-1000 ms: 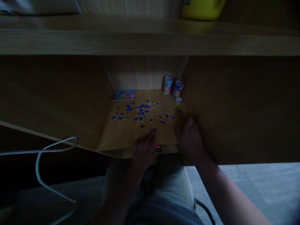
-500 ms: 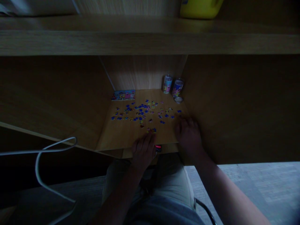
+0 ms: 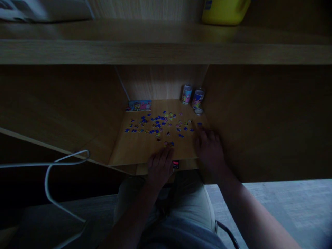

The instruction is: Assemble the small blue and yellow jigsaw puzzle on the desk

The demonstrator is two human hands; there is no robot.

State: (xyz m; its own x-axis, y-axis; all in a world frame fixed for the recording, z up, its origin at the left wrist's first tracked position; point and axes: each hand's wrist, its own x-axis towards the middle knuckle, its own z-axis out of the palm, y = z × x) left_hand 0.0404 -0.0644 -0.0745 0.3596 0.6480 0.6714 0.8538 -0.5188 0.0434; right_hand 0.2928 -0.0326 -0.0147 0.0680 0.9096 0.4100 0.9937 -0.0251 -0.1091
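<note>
- left hand [image 3: 160, 164]: partly open, fingers side by side and slightly bent, over the front edge of the lower shelf [image 3: 135, 148]. fingertips lie just beside the joined puzzle pieces [image 3: 169, 144]; contact cannot be told.
- right hand [image 3: 209, 148]: near the right edge, index finger extended, other fingers partly curled. the index fingertip lies just beside or on the blue puzzle piece [image 3: 199, 123]. whether the palm holds anything cannot be told.
- joined puzzle pieces: one small group, near the middle of the front edge; number of pieces within it too small to count.
- blue puzzle piece: one, toward the right edge.
- loose puzzle pieces [image 3: 158, 121]: several dozen, blue, yellow and pink, spread across the middle from near the left edge; exact count prevented by crowding.
- cans: two, upright at the back right corner; light blue can [image 3: 186, 95] and dark blue can [image 3: 197, 99].
- round lid [image 3: 198, 111]: one, flat, in front of the dark blue can.
- picture panel [image 3: 140, 105]: one, at the back left corner.
</note>
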